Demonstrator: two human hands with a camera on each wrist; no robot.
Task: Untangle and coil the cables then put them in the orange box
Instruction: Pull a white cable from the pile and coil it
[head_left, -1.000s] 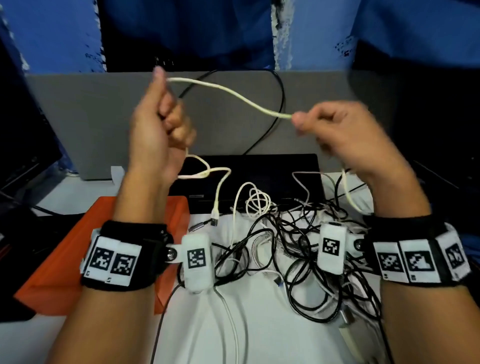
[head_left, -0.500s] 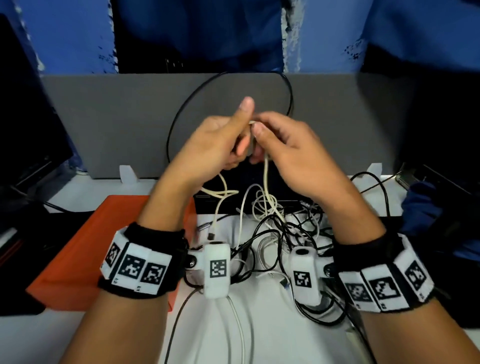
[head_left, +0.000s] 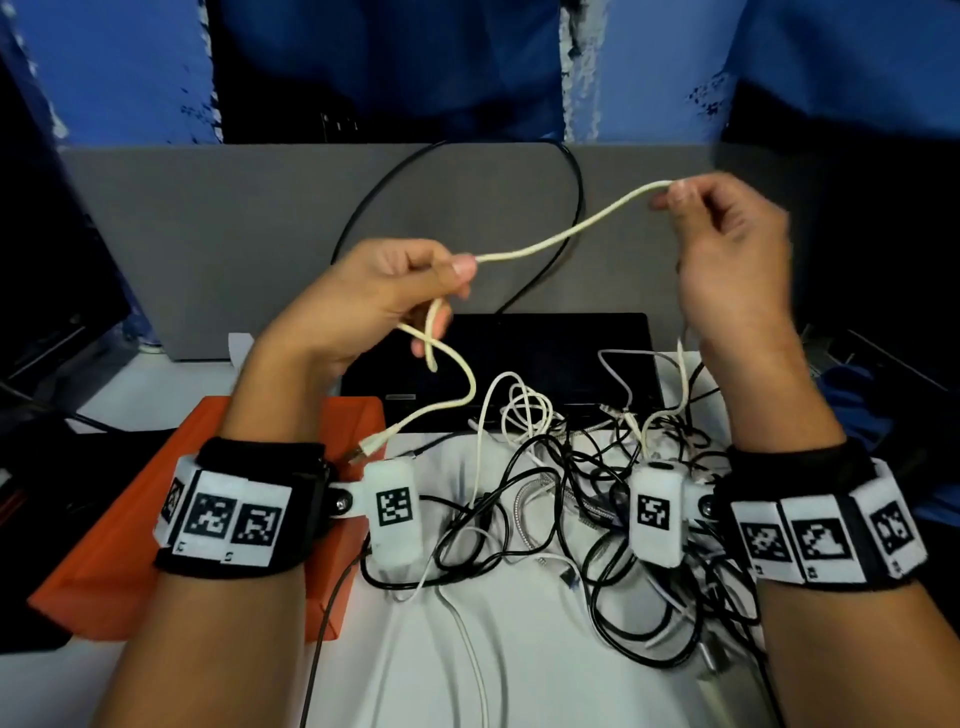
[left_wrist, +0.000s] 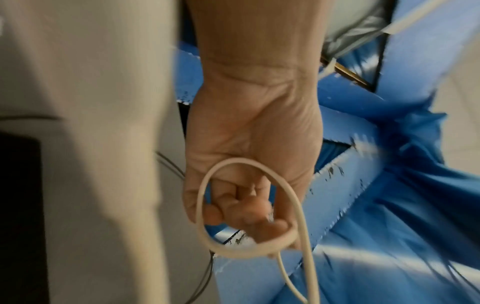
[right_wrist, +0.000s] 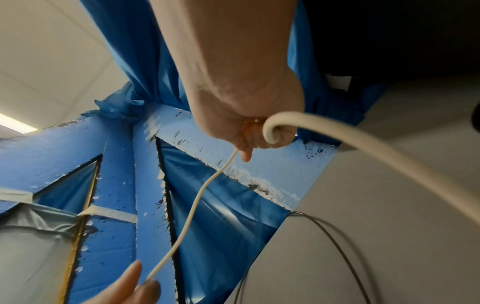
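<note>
A cream cable (head_left: 566, 235) stretches in the air between both hands. My left hand (head_left: 400, 291) pinches it at the centre and holds a small loop (left_wrist: 233, 207) of it under the fingers; its USB plug (head_left: 370, 448) dangles over the orange box (head_left: 109, 561). My right hand (head_left: 727, 234), raised at the upper right, pinches the same cable (right_wrist: 197, 199), whose other part drops past the wrist to the pile. A tangle of black and white cables (head_left: 587, 499) lies on the white table between my wrists.
A grey partition (head_left: 218, 218) stands behind the table, with a black cable (head_left: 576, 171) looping in front of it. A black flat device (head_left: 540, 358) lies behind the tangle. Dark equipment sits at the far left and right edges.
Half a second ago both hands met at the centre over the cable. They have since parted: the right hand swung up and right, drawing out a length of cream cable.
</note>
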